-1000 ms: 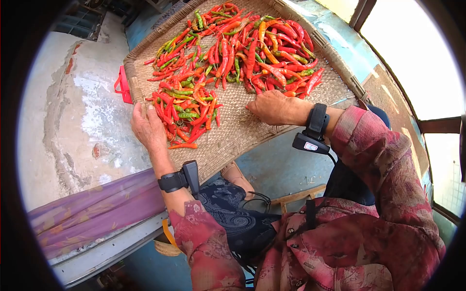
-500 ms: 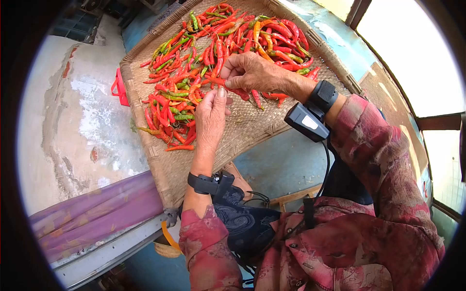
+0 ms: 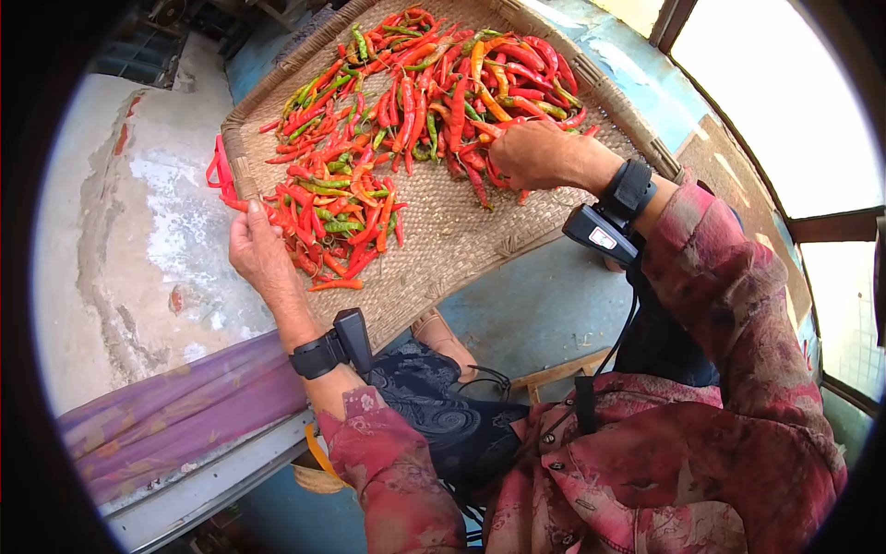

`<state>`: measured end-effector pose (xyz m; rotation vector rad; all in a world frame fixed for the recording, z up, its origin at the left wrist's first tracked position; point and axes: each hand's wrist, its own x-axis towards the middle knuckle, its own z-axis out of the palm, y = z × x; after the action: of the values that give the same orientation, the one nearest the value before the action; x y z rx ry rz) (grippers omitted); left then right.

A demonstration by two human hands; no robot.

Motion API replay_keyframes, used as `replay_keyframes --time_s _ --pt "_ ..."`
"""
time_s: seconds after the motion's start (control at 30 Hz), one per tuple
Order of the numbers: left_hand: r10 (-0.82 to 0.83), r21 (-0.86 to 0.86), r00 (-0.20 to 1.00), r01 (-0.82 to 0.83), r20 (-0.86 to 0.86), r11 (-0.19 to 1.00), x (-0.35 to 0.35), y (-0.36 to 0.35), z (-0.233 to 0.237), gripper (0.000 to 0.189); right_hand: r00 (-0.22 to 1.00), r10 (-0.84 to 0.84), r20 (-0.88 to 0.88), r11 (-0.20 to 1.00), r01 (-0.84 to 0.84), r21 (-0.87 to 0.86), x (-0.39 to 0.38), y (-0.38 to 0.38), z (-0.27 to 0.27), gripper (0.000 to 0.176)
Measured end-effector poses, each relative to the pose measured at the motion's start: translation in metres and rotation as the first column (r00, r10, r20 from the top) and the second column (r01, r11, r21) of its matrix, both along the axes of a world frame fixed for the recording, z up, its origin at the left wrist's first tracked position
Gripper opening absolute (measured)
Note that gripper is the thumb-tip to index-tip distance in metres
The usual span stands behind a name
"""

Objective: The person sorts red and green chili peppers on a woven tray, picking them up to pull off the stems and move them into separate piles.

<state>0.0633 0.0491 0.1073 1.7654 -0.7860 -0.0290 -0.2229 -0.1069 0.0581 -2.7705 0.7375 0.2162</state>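
Many chili peppers, mostly red with some green and orange, lie in loose heaps on a large woven tray. At the tray's left side, my left hand pinches a red chili pepper between thumb and finger. Beside it lies a smaller heap of red and green peppers. My right hand is at the lower right edge of the bigger heap, with its fingers curled down among the peppers. The back of the hand hides whatever those fingertips grip.
A pinkish-red strap-like item is just beyond the tray's left rim. A worn whitish surface and purple cloth lie to the left. My foot shows below the tray, above a blue floor.
My hands were together over the tray's middle, around a red pepper. The left has moved left to the smaller heap with a pepper; the right has moved right, down to the bigger heap.
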Motion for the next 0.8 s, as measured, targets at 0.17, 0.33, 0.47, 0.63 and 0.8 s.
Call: replay_keyframes --time_s 0.17,0.33,0.47,0.63,0.8 --pt "0.102 0.159 0.993 -0.111 0.061 0.981 0.053 0.018 -0.022 0.025 0.996 0.065 -0.058 0.986 -0.073 -0.149 -0.002 0.020 -0.011 0.012" --pt "0.174 0.327 0.844 -0.376 0.508 0.867 0.039 0.014 -0.019 0.027 0.997 0.076 0.016 0.988 -0.073 -0.135 -0.003 0.008 -0.004 0.013" --pt "0.063 0.161 0.834 -0.179 0.548 0.971 -0.011 -0.001 -0.001 0.024 1.000 0.015 0.024 0.997 -0.017 0.077 -0.002 -0.009 0.016 0.020" --pt "-0.503 0.305 0.853 0.520 -0.140 0.798 -0.097 -0.019 -0.025 0.020 0.975 -0.114 0.189 0.893 0.018 0.449 -0.003 -0.019 0.034 0.018" --pt "-0.633 0.047 0.564 0.765 -0.530 0.642 -0.139 -0.027 -0.039 0.036 0.897 -0.147 0.416 0.729 -0.186 0.659 0.005 0.001 0.039 0.018"
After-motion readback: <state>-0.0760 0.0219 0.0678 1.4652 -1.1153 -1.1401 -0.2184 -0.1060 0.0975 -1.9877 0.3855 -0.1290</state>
